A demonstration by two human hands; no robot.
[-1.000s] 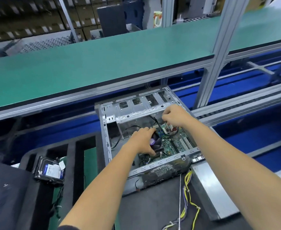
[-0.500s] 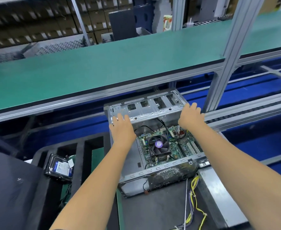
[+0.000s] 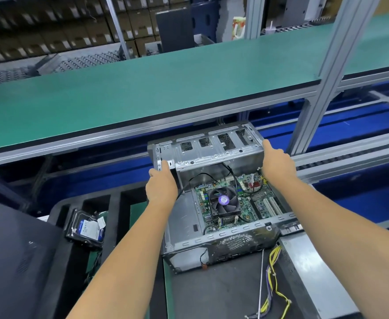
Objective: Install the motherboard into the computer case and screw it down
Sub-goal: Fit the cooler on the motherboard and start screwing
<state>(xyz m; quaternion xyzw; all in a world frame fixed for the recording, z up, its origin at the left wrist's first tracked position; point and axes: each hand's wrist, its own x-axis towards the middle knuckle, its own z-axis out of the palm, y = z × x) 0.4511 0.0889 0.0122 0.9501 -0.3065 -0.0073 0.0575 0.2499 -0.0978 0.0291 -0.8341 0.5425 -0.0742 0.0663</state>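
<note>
A long green bench top (image 3: 142,84) runs across the far side of the room, carried on grey aluminium posts (image 3: 322,72), with stacked brown boxes (image 3: 50,26) on racks behind it. Below and nearer, blue conveyor lanes (image 3: 350,192) pass to the right.

On the near work surface sits the open computer case (image 3: 214,155), its drive cage at the far end. The motherboard (image 3: 246,203) already lies flat inside it, cooler fan (image 3: 224,200) upward, with black cables looping over the board. I can make out no screws or driver, so I judge the seating step done or nearly so and the fastening not yet begun.

The left hand (image 3: 161,183) grips the case's far left corner, fingers curled over the edge. The right hand (image 3: 277,161) lies against the far right wall with fingers extended, pressing rather than clutching. It looks like squaring or shifting the case; next would come checking the board over its mounts and fetching screws.

A hard drive (image 3: 86,229) rests in the black foam tray (image 3: 57,215) to the left. Yellow and black loose wires (image 3: 274,275) trail at near right beside a grey side panel (image 3: 310,272).
</note>
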